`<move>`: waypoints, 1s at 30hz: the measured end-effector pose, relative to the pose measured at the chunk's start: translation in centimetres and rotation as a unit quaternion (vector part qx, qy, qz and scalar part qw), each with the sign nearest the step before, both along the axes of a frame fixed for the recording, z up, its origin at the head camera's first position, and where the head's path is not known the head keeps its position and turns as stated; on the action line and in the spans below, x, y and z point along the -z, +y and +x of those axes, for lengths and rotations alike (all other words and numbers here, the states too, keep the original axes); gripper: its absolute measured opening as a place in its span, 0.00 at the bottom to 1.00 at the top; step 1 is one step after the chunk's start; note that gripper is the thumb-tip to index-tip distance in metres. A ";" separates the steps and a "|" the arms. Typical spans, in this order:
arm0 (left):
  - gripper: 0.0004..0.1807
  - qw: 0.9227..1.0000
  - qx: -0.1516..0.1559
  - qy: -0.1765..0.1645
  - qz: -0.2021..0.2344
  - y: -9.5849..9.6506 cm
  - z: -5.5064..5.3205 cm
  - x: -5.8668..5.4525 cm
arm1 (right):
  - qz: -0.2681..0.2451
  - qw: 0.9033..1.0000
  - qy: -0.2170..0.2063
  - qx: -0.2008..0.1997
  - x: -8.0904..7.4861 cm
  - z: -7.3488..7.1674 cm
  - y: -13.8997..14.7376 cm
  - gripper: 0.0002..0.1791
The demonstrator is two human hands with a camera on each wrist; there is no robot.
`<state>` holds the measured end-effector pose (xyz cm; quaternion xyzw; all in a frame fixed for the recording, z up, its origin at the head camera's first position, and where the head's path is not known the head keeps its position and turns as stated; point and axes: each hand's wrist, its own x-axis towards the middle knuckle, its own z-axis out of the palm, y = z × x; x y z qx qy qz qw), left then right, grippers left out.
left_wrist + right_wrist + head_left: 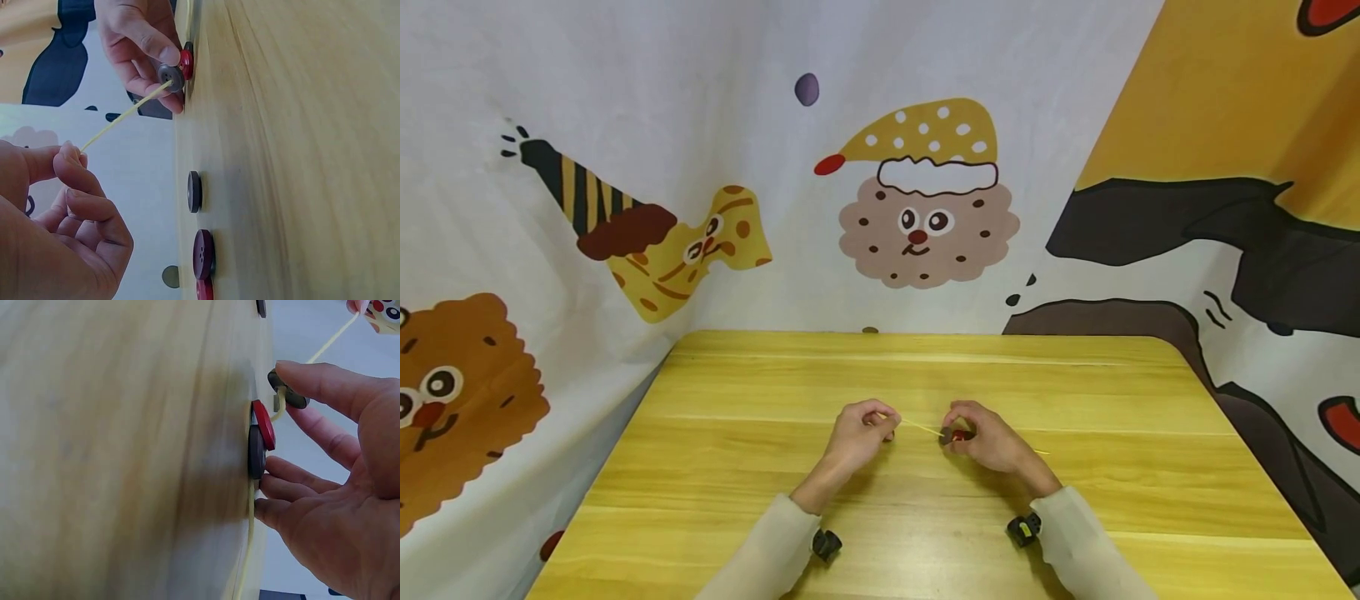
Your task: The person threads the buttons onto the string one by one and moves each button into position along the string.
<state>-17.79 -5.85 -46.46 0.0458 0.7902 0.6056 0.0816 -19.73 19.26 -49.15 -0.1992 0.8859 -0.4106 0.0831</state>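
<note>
My left hand (859, 431) pinches the end of a yellow cord (125, 114) between thumb and fingertip. The cord runs taut to a grey-brown button (170, 77) and passes through it. That button is pinched by its rim between the thumb and a finger of my right hand (988, 437). Just behind it, a red button (263, 425) and a dark button (255, 452) lie together by the tabletop, below the right fingers. The cord's tail (246, 550) trails along the table past them.
Near my left hand, a dark button (194, 192), a purple button (202, 255) and a red button (204, 289) lie on the wooden table (737, 483). A printed cloth (737, 108) hangs behind the table's far edge.
</note>
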 end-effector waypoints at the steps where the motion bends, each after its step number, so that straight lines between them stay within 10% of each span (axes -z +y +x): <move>1: 0.09 1.000 -0.001 -0.001 0.000 0.0 0.0 0.0 | 0.002 1.000 -0.001 0.002 0.0 0.0 0.0 0.14; 30: 0.10 1.000 -0.009 0.011 -0.017 -0.9 -0.1 -0.5 | 0.026 1.000 -0.001 0.013 0.3 -0.2 0.3 0.14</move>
